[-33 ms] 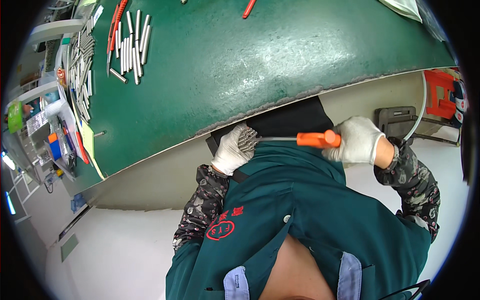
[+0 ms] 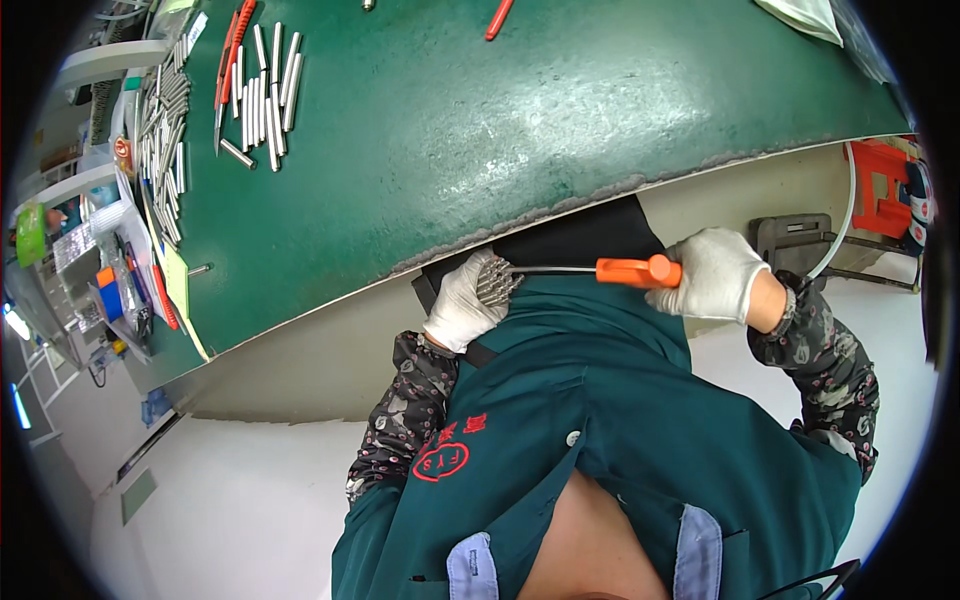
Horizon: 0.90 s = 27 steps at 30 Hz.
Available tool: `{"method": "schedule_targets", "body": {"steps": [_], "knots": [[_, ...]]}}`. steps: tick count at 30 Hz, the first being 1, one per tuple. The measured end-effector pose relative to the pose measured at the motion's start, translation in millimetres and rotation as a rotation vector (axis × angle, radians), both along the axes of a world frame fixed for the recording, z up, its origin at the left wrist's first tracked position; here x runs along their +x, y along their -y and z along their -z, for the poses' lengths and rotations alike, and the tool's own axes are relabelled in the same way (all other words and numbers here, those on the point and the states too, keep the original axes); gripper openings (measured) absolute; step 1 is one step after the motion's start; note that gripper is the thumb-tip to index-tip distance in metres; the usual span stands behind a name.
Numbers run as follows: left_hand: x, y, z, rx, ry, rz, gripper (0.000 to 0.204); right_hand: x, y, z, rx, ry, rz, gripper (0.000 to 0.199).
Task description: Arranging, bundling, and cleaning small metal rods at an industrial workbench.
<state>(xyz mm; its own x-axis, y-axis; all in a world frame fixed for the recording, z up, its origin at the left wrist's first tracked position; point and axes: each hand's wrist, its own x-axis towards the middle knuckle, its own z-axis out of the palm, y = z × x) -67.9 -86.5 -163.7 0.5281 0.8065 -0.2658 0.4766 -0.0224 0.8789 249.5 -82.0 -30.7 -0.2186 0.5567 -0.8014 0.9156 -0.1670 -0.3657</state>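
Note:
My gloved left hand (image 2: 466, 305) is closed around a bundle of short metal pins (image 2: 496, 283), whose ends face right, at the table's near edge. Gripped in my gloved right hand (image 2: 712, 278) is an orange tool that looks like an air blow gun (image 2: 625, 271). Its long thin metal nozzle points left, with the tip at the upper part of the pin ends. Whether the tip touches them I cannot tell. The right fingers wrap the gun's handle and partly hide it. Both hands are above my lap, over the dark green work coat.
Loose metal rods (image 2: 262, 110) lie on the green table (image 2: 400, 130), beside red-handled pliers or a similar tool (image 2: 232, 75). More rods (image 2: 165, 140) are heaped at the far left. A red pen-like item (image 2: 498, 20) lies at the back. A folding stool (image 2: 800, 235) stands right.
The blow gun has shifted slightly upward, and its nozzle tip now sits higher on the pin bundle. My left hand has stayed nearly in place.

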Motion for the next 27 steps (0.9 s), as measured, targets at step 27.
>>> {"method": "schedule_targets", "body": {"steps": [27], "knots": [[5.3, 0.3, -1.6, 0.042, 0.021, -0.018, 0.051, 8.1, 3.1, 17.7, 0.028, 0.017, 0.07, 0.044]]}}
